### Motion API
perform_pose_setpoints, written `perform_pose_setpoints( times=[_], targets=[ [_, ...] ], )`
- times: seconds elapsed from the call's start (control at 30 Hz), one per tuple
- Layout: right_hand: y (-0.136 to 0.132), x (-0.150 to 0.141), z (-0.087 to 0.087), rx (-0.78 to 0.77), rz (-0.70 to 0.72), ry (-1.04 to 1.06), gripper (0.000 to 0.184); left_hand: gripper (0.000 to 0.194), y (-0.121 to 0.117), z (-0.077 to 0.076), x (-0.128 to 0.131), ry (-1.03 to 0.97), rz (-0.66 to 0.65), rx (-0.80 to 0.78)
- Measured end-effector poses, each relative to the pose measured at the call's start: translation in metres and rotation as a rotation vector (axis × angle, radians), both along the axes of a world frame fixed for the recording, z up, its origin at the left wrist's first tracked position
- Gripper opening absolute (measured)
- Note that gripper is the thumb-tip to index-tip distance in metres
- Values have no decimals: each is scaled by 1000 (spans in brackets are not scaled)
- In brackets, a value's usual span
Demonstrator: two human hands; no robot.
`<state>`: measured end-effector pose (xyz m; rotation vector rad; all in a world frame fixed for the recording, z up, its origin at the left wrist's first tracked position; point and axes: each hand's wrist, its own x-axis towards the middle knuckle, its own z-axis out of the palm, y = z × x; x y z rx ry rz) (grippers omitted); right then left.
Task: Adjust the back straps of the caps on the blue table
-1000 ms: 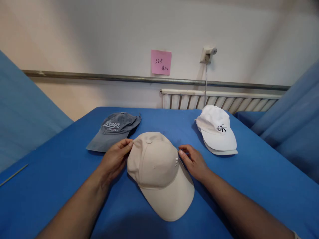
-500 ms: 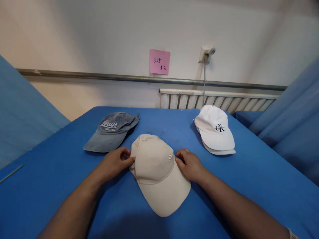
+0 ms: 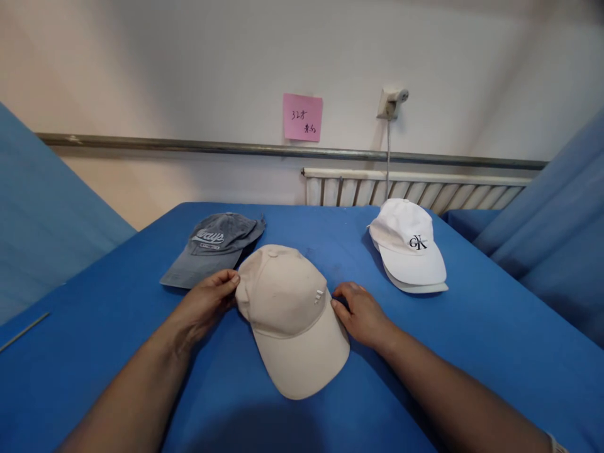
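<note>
A beige baseball cap [image 3: 287,302] is in front of me, its brim pointing toward me and slightly right. My left hand [image 3: 212,299] pinches the cap's back left edge between thumb and fingers. Beside the right side of the brim is my right hand [image 3: 361,314], thumb and fingers apart; the thumb tip is at or very near the cap's edge. A grey cap [image 3: 212,245] with white lettering lies behind my left hand. On the right sit stacked white caps [image 3: 408,242], the top one bearing black letters.
The caps rest on a blue-covered table [image 3: 302,220]. A thin stick [image 3: 23,332] lies at the left edge. Behind are a radiator [image 3: 415,189], a metal rail [image 3: 226,148], a pink note [image 3: 302,117] and a plugged socket [image 3: 391,104]. Blue curtains [image 3: 42,220] hang at both sides.
The beige cap has shifted a little left and back, its left side lifted slightly, with my left hand gripping it. My right hand has stayed nearly in place, its fingers now looser from the cap.
</note>
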<state>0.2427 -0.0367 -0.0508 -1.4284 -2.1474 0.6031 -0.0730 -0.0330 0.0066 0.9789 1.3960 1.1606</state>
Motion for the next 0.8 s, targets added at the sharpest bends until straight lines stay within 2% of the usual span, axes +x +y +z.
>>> perform_pose_setpoints(
  times=[0.17, 0.3, 0.57, 0.7, 0.8],
  targets=[
    [-1, -5, 2, -85, 26, 199, 22, 38, 1, 0, 9, -220, 52, 81],
    [-4, -9, 3, -223, 62, 404, 25, 41, 0, 4, 12, -268, 79, 157],
    [-3, -6, 6, -732, 202, 668, 21, 46, 0, 14, 13, -215, 227, 173],
    [-12, -12, 11, -749, 207, 661, 21, 48, -2, 17, 16, -175, 297, 170],
    [-22, -23, 11, -728, 138, 600, 41, 47, -1, 16, 20, -184, 361, 180]
  ],
)
